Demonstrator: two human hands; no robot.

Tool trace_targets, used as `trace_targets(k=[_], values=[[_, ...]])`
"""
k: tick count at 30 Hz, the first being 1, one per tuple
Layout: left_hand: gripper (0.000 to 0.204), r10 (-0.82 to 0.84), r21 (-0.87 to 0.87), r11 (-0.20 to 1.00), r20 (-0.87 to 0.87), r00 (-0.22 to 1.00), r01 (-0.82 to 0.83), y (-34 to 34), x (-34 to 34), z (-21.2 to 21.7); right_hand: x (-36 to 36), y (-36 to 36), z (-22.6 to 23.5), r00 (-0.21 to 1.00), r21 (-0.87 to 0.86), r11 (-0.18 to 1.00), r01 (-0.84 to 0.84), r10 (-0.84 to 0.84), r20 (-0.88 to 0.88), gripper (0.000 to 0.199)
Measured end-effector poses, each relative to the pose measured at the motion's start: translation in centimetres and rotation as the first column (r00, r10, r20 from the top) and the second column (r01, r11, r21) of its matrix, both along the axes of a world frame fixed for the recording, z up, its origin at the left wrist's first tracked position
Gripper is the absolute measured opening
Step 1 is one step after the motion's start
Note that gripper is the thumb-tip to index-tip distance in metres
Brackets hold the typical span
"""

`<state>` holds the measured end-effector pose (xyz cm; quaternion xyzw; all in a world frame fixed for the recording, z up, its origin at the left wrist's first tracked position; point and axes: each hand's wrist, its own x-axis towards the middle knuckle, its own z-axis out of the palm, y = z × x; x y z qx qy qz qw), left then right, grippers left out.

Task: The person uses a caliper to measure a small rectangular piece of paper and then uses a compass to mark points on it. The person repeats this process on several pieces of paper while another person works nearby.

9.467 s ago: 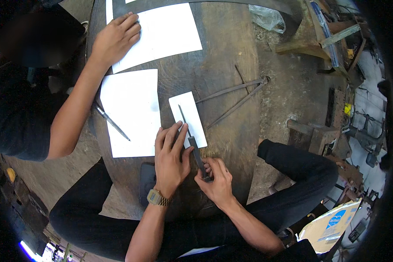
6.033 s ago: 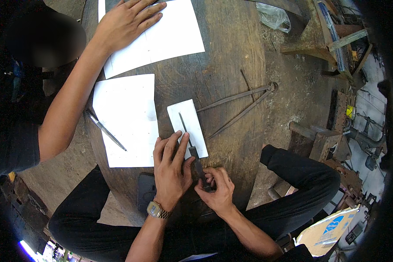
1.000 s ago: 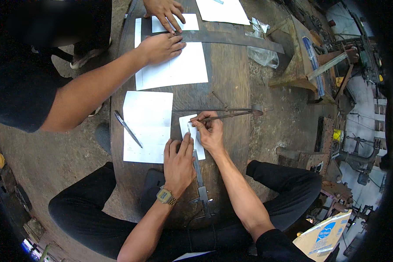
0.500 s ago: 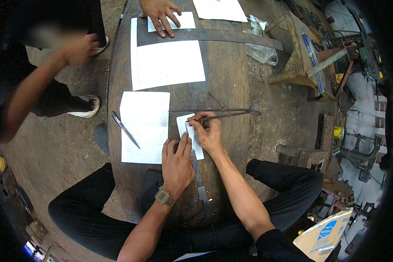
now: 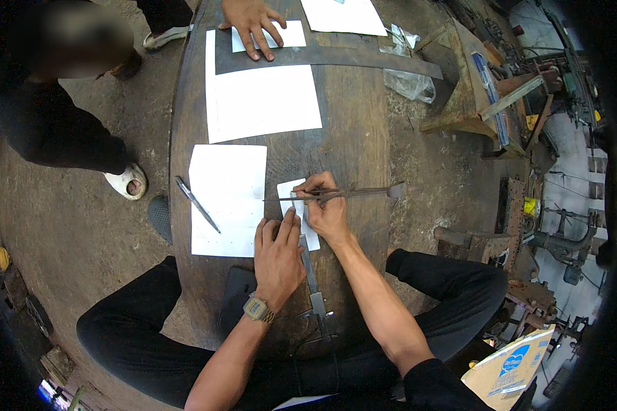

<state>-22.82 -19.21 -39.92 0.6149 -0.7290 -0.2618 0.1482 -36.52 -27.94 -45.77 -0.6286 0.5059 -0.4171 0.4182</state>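
My right hand (image 5: 328, 211) is closed on a pair of rusty metal dividers (image 5: 370, 192). Their legs point left and their hinged end lies to the right; one long leg reaches toward the edge of the white sheet. Beneath the fingers is a small white card (image 5: 312, 237). My left hand (image 5: 280, 250) lies flat with its fingers stretched out, fingertips at the card and a narrow grey strip there. A metal caliper (image 5: 317, 305) extends from beside this hand toward my lap. To the left lies a folded white sheet (image 5: 227, 185) with a pen (image 5: 197, 204) on it.
Farther up the wooden table (image 5: 353, 103), another person's hand (image 5: 253, 24) presses a small paper by a long metal straightedge (image 5: 363, 57) over a large white sheet (image 5: 267, 103). Someone stands at the left. A wooden bench (image 5: 463, 89) stands right; a cardboard piece (image 5: 511, 366) is lower right.
The dividers have turned in my right hand: their hinged end moved nearer to me and the long leg now crosses the card. My left hand stays put. The person at left has shifted.
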Motion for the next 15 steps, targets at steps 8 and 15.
trace_targets(k=[8, 15], values=[[0.059, 0.013, -0.017, 1.0, 0.007, 1.0, -0.013, 0.07, -0.04, 0.0, 0.08, -0.16, 0.3, 0.998, 0.012, 0.999, -0.036, 0.037, -0.046, 0.012], [0.06, 0.017, -0.018, 1.0, -0.001, 1.0, -0.018, 0.09, -0.11, -0.23, -0.05, -0.48, 0.51, 0.99, -0.005, 0.992, -0.124, 0.123, -0.075, 0.011]])
